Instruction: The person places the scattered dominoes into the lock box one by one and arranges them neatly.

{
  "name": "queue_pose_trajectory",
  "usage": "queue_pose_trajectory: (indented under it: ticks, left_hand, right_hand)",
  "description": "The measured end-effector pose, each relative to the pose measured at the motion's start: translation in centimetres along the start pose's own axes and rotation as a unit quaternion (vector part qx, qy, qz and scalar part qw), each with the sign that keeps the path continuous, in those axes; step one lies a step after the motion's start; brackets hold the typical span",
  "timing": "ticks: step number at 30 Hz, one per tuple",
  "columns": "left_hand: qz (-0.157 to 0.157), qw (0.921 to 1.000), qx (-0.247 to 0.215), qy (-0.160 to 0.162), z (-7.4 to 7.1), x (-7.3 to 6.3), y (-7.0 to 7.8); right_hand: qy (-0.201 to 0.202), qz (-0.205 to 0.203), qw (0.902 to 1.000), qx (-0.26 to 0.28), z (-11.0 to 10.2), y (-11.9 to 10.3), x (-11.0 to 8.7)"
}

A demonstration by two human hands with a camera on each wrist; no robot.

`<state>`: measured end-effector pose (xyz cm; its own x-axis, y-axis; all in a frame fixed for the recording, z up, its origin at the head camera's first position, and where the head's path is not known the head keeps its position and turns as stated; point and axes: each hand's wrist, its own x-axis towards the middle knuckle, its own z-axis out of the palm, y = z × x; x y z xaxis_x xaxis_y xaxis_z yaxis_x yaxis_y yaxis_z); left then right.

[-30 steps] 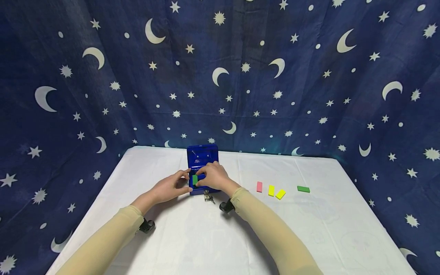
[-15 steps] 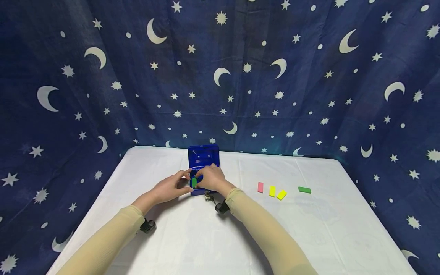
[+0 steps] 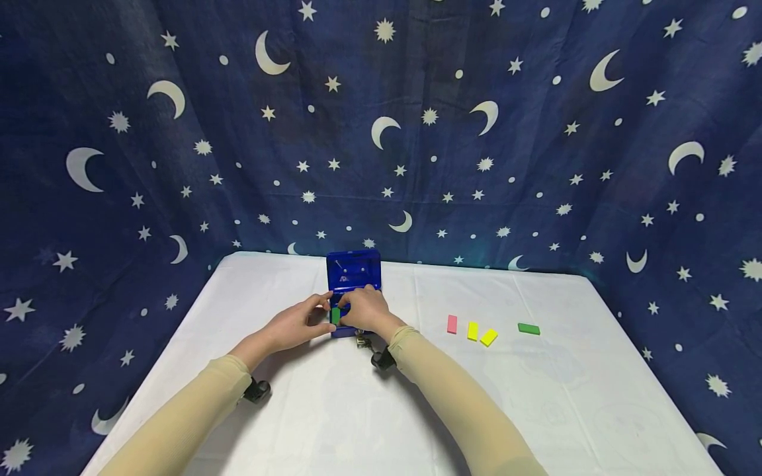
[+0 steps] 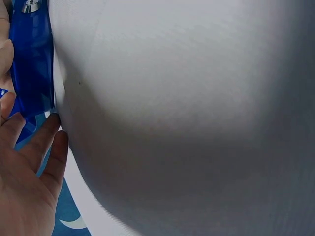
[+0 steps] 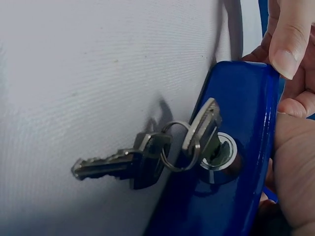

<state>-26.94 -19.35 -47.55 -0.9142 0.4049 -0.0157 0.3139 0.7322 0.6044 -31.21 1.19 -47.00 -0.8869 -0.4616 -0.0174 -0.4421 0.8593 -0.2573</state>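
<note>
A blue cash box (image 3: 354,270) stands on the white table with its lid raised. Its lock faces the front, and a key (image 5: 204,128) sits in it with a second key (image 5: 123,164) hanging from the ring. My left hand (image 3: 292,324) holds the box's left side, thumb at the front corner and forefinger toward the back. Inside the box, at its left end, a green block (image 3: 336,316) stands between the thumb and forefinger of my right hand (image 3: 366,309), which pinches it. The right hand hides most of the box's inside.
To the right on the white table (image 3: 333,410) lie a pink block (image 3: 452,324), two yellow blocks (image 3: 473,331) and another green block (image 3: 528,328). A dark blue curtain (image 3: 333,132) with moons and stars hangs behind the table and along its sides.
My right hand has moved slightly left and toward me, and the green block has shifted a little lower and left inside the box. The left hand stays in place.
</note>
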Motion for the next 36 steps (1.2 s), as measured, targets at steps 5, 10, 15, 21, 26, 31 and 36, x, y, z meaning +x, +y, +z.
queue_pose_trajectory:
  ticks: [5, 10, 15, 21, 26, 31, 36]
  left_hand:
    - [0.004, 1.0000, -0.002, 0.000, 0.00, 0.00, -0.05]
    - [0.006, 1.0000, -0.002, -0.001, 0.02, 0.05, -0.12]
    - [0.007, 1.0000, -0.005, -0.004, -0.04, 0.04, -0.08]
    - [0.003, 1.0000, -0.006, -0.005, -0.08, -0.03, 0.02]
    - [0.000, 1.0000, -0.002, -0.006, -0.12, -0.05, 0.09]
    - [0.000, 1.0000, -0.004, -0.006, -0.06, 0.03, -0.07]
    - [0.003, 1.0000, 0.000, -0.004, 0.03, 0.11, -0.25]
  right_hand:
    - [-0.001, 0.004, 1.0000, 0.004, 0.06, -0.06, -0.05]
    - [-0.006, 0.010, 0.9998, 0.015, 0.07, -0.01, -0.08]
    - [-0.008, 0.011, 0.9997, 0.020, 0.05, 0.02, -0.11]
    - [-0.007, 0.012, 0.9996, 0.024, 0.00, -0.05, -0.16]
    - [-0.009, 0.012, 0.9995, 0.026, 0.01, 0.01, -0.18]
    - [-0.010, 0.010, 0.9993, 0.034, -0.04, 0.21, -0.24]
    - [-0.002, 0.000, 0.9986, 0.052, -0.61, 0.50, -0.57]
